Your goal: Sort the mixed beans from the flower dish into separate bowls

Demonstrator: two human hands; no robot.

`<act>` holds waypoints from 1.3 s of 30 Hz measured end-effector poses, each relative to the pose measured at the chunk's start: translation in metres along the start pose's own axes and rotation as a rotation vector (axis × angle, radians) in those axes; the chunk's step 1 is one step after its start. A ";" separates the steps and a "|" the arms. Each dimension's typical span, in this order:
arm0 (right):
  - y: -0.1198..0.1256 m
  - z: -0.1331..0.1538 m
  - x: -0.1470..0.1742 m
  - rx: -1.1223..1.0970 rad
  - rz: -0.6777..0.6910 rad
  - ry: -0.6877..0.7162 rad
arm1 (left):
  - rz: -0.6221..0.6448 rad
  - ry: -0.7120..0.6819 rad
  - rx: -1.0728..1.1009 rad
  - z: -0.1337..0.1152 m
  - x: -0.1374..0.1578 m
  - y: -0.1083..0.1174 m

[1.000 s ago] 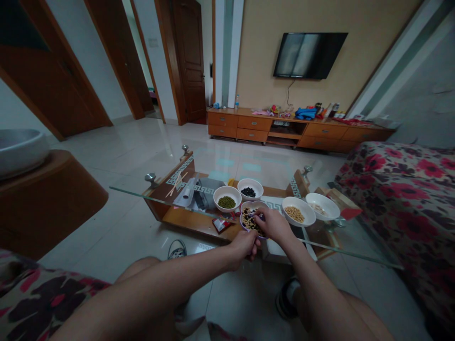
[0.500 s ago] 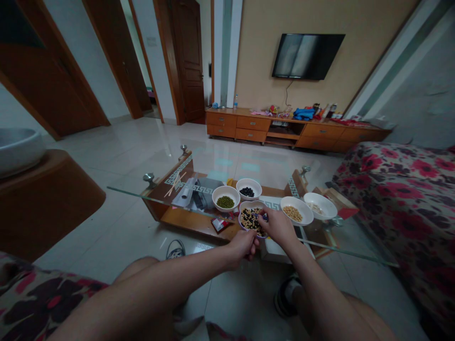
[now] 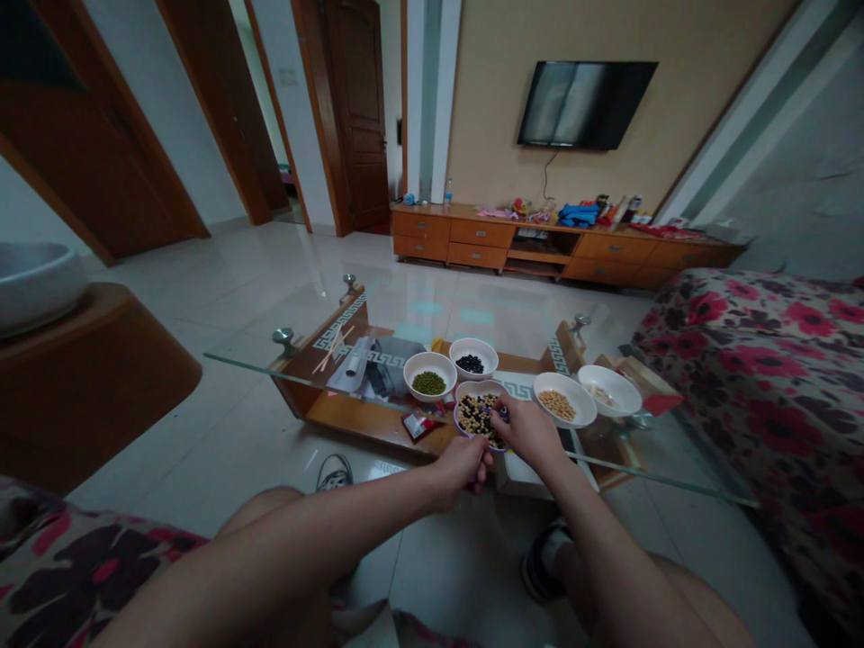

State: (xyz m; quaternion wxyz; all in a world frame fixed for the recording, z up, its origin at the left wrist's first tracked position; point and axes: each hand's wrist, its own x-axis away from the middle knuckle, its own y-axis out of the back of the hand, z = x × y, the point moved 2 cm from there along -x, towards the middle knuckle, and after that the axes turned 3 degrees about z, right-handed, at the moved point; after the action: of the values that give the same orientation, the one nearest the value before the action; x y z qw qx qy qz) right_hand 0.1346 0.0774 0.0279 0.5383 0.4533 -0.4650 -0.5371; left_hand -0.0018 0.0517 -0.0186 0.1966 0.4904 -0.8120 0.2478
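Note:
A purple-rimmed bowl (image 3: 462, 394) of mixed black and tan beans sits at the near edge of the glass table. My left hand (image 3: 464, 468) is closed on the near side of its rim. Over the right part of the bowl, my right hand (image 3: 523, 427) has its fingers pinched together among the beans; a small bluish-purple bit shows at the fingertips, too small to name. Just behind stand a white bowl of green beans (image 3: 428, 384) and one of black beans (image 3: 471, 364). To the right are a bowl of tan beans (image 3: 557, 405) and a bowl of pale pieces (image 3: 599, 393).
The glass table (image 3: 249, 367) has a lower wooden shelf bearing a red packet (image 3: 418, 425) and a white box (image 3: 533, 477). Wooden sticks (image 3: 333, 348) lie at the left. A flowered sofa (image 3: 756, 360) stands right; a TV cabinet (image 3: 479, 236) lines the far wall.
My right fingers have shifted very slightly within the bowl of mixed beans. My left hand keeps its place on the rim, and the other bowls stay put.

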 end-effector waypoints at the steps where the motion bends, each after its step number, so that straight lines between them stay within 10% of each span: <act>1: 0.000 0.000 0.000 0.000 0.001 0.001 | 0.000 -0.001 0.001 0.000 0.000 0.000; 39: 0.008 0.031 -0.002 -0.155 -0.249 0.090 | 0.012 0.001 -0.003 0.003 -0.005 0.000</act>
State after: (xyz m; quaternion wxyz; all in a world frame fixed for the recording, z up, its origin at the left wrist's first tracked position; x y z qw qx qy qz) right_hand 0.1050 0.0799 0.0408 0.5211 0.4882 -0.3376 -0.6133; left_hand 0.0005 0.0531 -0.0234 0.1961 0.4854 -0.8151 0.2480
